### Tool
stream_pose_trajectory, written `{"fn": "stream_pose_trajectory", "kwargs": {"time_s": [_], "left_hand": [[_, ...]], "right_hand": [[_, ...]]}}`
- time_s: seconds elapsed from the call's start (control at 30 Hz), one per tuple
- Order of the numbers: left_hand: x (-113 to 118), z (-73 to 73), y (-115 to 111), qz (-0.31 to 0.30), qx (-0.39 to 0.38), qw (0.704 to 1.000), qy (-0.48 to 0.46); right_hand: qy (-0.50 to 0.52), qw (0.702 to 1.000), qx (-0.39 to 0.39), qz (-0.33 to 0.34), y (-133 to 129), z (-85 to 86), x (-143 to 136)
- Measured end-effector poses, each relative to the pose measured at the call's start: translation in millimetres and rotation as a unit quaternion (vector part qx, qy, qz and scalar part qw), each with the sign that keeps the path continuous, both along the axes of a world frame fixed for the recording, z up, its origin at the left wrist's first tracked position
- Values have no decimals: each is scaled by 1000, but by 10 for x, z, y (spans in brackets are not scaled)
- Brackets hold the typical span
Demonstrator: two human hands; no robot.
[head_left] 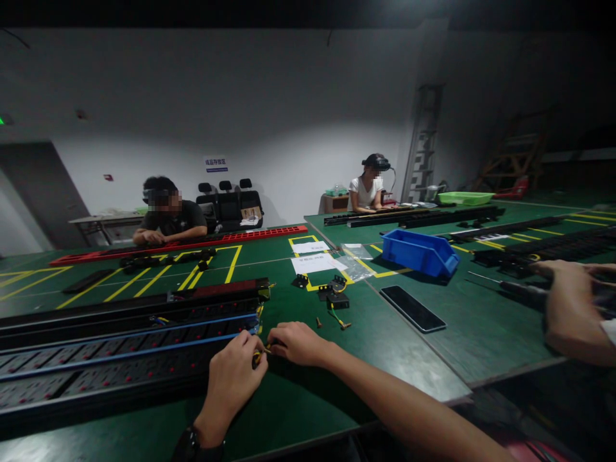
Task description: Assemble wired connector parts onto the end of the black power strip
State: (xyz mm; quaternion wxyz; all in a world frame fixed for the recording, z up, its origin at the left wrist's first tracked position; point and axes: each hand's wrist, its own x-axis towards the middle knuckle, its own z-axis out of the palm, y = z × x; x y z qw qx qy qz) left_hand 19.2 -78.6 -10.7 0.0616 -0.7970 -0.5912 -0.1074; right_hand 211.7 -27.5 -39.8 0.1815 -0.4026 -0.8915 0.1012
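Observation:
My left hand (235, 372) is closed around a small part with yellow wire at the right end of a long black strip with blue edges (129, 359). Facing it, my right hand (296, 343) pinches something thin, its fingertips close to those of my left hand. What the right fingers hold is too small to name. Just beyond lie a black bracket part (337, 300) with a green-yellow wire and a small screw (318, 322).
A phone (414, 309) and a blue bin (419, 253) stand to the right, papers (315, 263) behind. A person's hands (572, 295) work at far right near a screwdriver (510, 287). Two people sit across the green table (351, 359); a red rail (192, 245) lies at back left.

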Motion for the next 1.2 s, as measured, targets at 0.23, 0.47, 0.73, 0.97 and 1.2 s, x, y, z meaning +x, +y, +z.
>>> {"fn": "stream_pose_trajectory", "kwargs": {"time_s": [0.23,0.47,0.73,0.97,1.2], "left_hand": [[-11,-21,-8,1,5,1000,-4],[-6,-30,-6,-6,8,1000,-15],[-9,-24,-15,-8,10,1000,-16],[-2,-6,-26,-6,4,1000,-18],[-2,9,-30,-7,-3,1000,-17]], "right_hand": [[-6,1000,2,-4,-27,28,-10],[-8,1000,2,-7,-30,21,-14],[-3,1000,0,-8,-29,18,-16],[-8,1000,-3,-10,-33,28,-18],[-7,1000,-3,-10,-36,26,-17]]}}
